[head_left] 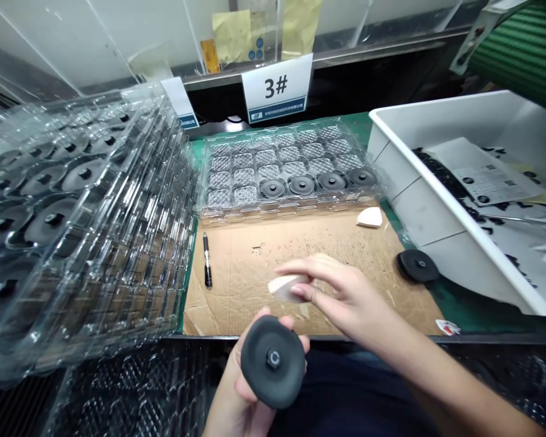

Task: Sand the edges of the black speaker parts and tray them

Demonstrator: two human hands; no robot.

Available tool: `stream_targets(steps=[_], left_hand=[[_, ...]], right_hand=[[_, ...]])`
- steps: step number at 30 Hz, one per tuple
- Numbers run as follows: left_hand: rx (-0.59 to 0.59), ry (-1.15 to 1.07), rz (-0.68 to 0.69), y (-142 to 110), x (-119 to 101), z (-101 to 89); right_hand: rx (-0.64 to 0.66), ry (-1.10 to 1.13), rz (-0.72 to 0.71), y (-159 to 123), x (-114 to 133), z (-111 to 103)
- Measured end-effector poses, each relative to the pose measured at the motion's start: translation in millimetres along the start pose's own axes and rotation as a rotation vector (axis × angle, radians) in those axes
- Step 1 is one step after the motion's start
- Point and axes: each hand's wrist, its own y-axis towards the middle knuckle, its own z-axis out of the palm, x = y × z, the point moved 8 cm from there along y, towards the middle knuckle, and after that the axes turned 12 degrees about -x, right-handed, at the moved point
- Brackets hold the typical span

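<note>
Pinching a foam wedge (286, 287) with right fingers (300, 270), left fingers (260, 317) gripping a matte black disc (273, 362).

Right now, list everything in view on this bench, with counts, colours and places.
stacked trays: several, clear, at left
front tray: one, clear, on green mat
tray discs: four, black, in its front row
white bin: one, white, at right, holding papers
loose disc: one, black, beside bin
sign: one, white, reading 3#, at back
cardboard sheet: one, brown, on mat
pen: one, black, on cardboard
wedge: one, white, on cardboard
left hand: one, bare, gripping a black disc
right hand: one, bare, pinching a white pad
</note>
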Motion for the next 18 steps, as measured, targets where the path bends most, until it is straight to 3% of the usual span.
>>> stream_targets(steps=[2, 6, 12, 16, 18], left_hand=[[0.027, -0.008, 0.004, -4, -4, 4.8], [0.058, -0.036, 0.007, -8, -7, 12.0], [0.047, -0.046, 0.038, -3, -9, 13.2], [-0.010, -0.034, 0.048, 1, -7, 13.3], [-0.040, -0.024, 0.051, 2, -4, 13.6]], right_hand=[[0.023, -0.065, 0.227, -12, -47, 8], [0.039, -0.179, 0.305, -48, -94, 27], [0.032, -0.313, 0.356, -86, -105, 37], [0.005, -0.304, 0.331, -76, -106, 27], [-0.026, -0.274, 0.312, -60, -94, 15]])
